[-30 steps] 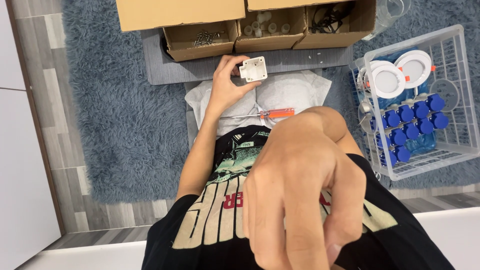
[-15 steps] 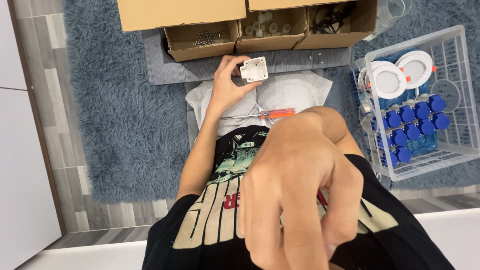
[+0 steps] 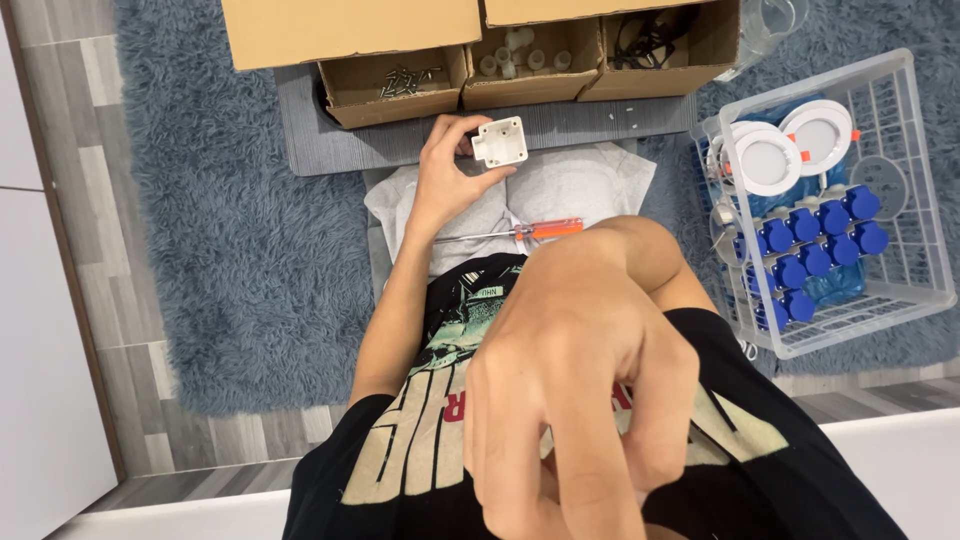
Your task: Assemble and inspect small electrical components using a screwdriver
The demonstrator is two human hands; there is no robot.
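Your left hand [image 3: 450, 180] pinches the small white plastic box [image 3: 499, 141] by its edges between thumb and fingertips: likely light, rigid, smooth. Right hand [image 3: 580, 400] fingers curl loosely, empty.

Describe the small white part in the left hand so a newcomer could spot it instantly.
Start at the row of open cardboard boxes along the top, on the grey board. Just below the middle box, the left hand holds a small white square plastic box by its edges above a white cloth. Unlike the round white lamps in the wire basket, it is square with corner lugs.
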